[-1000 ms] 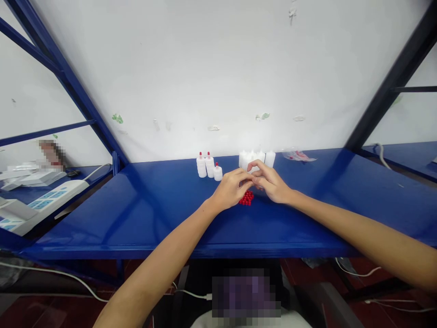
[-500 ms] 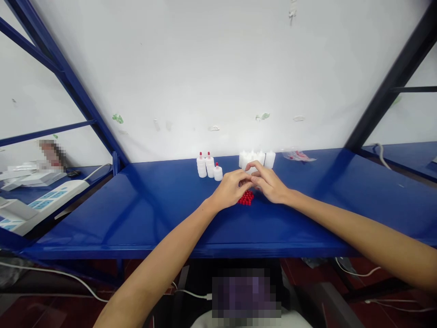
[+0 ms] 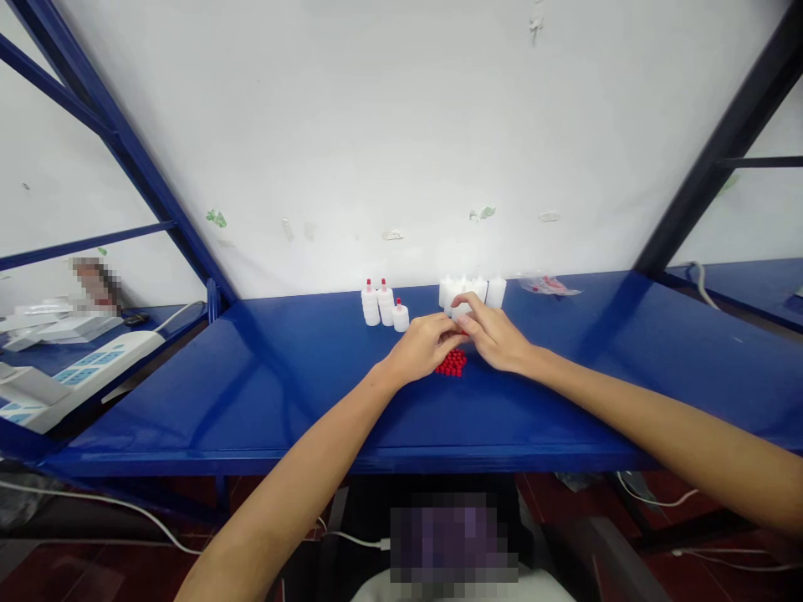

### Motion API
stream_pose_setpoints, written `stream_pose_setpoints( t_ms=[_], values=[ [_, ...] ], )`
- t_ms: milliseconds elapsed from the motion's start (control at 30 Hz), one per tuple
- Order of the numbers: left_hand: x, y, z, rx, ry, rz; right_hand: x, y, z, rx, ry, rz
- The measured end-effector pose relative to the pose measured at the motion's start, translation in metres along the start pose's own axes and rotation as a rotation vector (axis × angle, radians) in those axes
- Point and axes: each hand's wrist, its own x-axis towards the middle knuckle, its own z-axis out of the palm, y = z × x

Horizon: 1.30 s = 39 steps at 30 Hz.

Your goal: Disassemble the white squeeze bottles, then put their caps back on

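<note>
My left hand (image 3: 421,344) and my right hand (image 3: 495,334) meet above the middle of the blue table. Between the left fingertips a small red cap (image 3: 465,333) shows in part. A white squeeze bottle (image 3: 462,310) appears under the arched fingers of my right hand, which seem closed around it; much of it is covered. Just below the hands lies a cluster of loose red caps (image 3: 452,364). Behind them several uncapped white bottles (image 3: 495,293) stand by the wall. To the left are white bottles with red caps (image 3: 370,305), with a shorter capped bottle (image 3: 400,318) in front.
A clear plastic bag (image 3: 549,286) with red pieces lies at the back right of the blue table (image 3: 301,393). Blue frame posts (image 3: 144,167) rise at both sides. At far left are a white power strip (image 3: 88,368) and white boxes (image 3: 69,322).
The fingers have shifted slightly against each other, my right thumb lifting a little. A bit of red now shows between the fingertips. The standing bottles and loose caps look unmoved.
</note>
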Motion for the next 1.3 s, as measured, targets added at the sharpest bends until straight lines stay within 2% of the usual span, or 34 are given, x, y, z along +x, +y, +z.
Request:
stream_pose_setpoints(
  t_ms=[167,267,333,467,567,633,767,967,1167,1300],
  values=[
    [0.000,-0.002,0.004,-0.042,0.056,-0.019,-0.001,-0.002,0.000,-0.125,-0.010,0.011],
    [0.002,-0.003,-0.008,-0.042,0.071,-0.036,0.000,0.000,-0.001,-0.117,0.018,0.012],
    [0.005,-0.006,-0.028,0.001,0.070,-0.063,0.001,0.001,-0.002,-0.096,0.044,0.029],
    [0.018,-0.015,-0.085,0.124,0.110,-0.266,0.003,0.002,-0.005,-0.058,0.050,0.065],
    [0.029,-0.021,-0.117,0.312,-0.059,-0.320,0.004,0.001,-0.004,-0.048,0.027,0.070],
    [0.037,-0.024,-0.126,0.379,-0.156,-0.349,0.004,0.000,-0.004,-0.047,0.005,0.072],
    [0.048,-0.028,-0.125,0.441,-0.309,-0.428,0.003,0.000,-0.004,-0.043,-0.023,0.085],
    [0.052,-0.029,-0.121,0.431,-0.386,-0.515,0.003,0.001,-0.005,-0.043,-0.040,0.088],
    [0.051,-0.030,-0.121,0.395,-0.387,-0.535,0.003,0.000,-0.006,-0.037,-0.062,0.098],
    [0.048,-0.029,-0.124,0.345,-0.315,-0.506,0.003,0.000,-0.006,-0.006,-0.054,0.096]
  ],
)
